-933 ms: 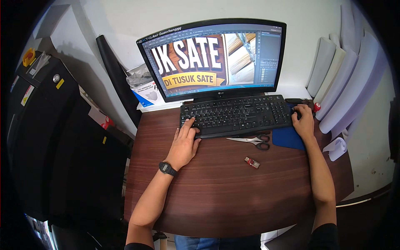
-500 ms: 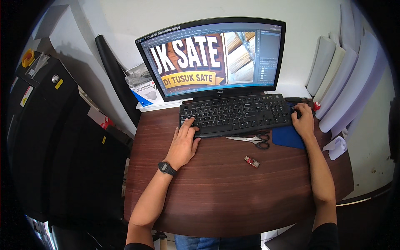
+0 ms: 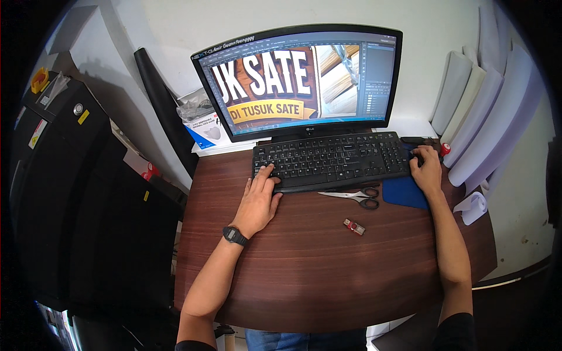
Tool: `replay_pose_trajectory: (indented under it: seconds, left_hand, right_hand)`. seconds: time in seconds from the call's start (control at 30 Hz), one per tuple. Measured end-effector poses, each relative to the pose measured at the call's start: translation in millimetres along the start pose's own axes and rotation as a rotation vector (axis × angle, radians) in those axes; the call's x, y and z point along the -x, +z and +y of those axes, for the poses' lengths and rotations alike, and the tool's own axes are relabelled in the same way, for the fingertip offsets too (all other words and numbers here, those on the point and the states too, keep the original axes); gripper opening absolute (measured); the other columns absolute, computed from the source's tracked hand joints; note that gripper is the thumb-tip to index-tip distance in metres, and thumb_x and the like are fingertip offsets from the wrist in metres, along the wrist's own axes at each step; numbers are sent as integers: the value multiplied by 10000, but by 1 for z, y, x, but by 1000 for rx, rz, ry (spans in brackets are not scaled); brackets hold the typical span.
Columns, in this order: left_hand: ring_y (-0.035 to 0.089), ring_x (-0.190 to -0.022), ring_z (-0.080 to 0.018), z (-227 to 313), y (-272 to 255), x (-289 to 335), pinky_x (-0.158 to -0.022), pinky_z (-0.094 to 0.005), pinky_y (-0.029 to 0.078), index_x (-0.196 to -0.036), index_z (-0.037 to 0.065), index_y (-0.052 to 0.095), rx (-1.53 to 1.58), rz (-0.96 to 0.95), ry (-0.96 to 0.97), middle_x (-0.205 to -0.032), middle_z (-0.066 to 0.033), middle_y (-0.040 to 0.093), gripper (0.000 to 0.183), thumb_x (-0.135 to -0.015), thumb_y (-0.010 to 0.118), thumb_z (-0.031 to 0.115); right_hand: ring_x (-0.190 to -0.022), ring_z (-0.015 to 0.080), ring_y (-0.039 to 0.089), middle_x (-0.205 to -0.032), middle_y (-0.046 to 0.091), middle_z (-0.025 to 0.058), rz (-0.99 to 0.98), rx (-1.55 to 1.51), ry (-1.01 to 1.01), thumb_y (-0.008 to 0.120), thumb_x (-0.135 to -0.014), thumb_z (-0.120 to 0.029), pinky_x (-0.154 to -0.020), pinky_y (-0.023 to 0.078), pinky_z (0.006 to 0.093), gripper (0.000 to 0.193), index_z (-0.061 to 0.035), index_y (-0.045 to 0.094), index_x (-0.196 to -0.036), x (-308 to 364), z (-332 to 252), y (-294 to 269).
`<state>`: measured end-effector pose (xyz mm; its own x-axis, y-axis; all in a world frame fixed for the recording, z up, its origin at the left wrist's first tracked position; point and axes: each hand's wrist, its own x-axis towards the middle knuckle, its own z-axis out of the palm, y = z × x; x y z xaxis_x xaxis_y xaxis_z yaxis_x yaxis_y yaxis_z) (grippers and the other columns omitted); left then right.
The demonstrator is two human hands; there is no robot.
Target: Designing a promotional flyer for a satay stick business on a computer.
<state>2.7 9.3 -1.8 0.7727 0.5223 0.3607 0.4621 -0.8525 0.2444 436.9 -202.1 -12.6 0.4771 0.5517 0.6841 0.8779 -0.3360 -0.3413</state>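
Wood-grain desk (image 3: 304, 263): lit monitor (image 3: 263, 85) stands behind black keyboard (image 3: 328, 161). Left hand (image 3: 256, 202) loosely open, gripping nothing, fingertips on the keyboard's left-end keys. Right hand (image 3: 428, 171) curled over mostly hidden dark mouse (image 3: 416, 158), beside blue mouse pad (image 3: 404, 194). Scissors (image 3: 351, 196), red USB stick (image 3: 354, 227) lie nearer.

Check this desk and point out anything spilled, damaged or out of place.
I see nothing spilled or damaged. Slightly out of place, perhaps: the scissors lie loose just in front of the keyboard, blades pointing left, and the red USB stick lies on the desk, plugged into nothing.
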Motion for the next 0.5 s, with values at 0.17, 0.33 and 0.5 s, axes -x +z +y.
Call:
replay_pose_trajectory:
  seconds: [0.17,0.33,0.5]
  left_hand:
    - [345,-1525,-384,-1,2,0,-1198,-618,372,-1295,63,565,-8,0,14,-1607,-165,382,331,-996,670,161]
    - [343,-1525,-401,1,0,0,-1203,-604,366,-1316,92,591,-17,-6,15,-1609,-175,386,335,-996,670,146]
    - [339,-1528,-407,3,-2,1,-1210,-594,356,-1344,147,627,-63,-36,32,-1621,-163,387,347,-1000,667,134]
  right_hand:
    - [-1069,352,644,-1120,696,136,14,5,-18,665,-825,-102,-940,534,436,195,-15,743,-981,0,4,1]
    - [-1059,356,645,-1118,697,140,10,2,-13,669,-821,-101,-940,531,437,195,-18,744,-981,0,2,1]
    - [-1064,355,645,-1122,698,139,8,0,-9,670,-825,-104,-949,529,435,195,-16,745,-983,0,2,1]
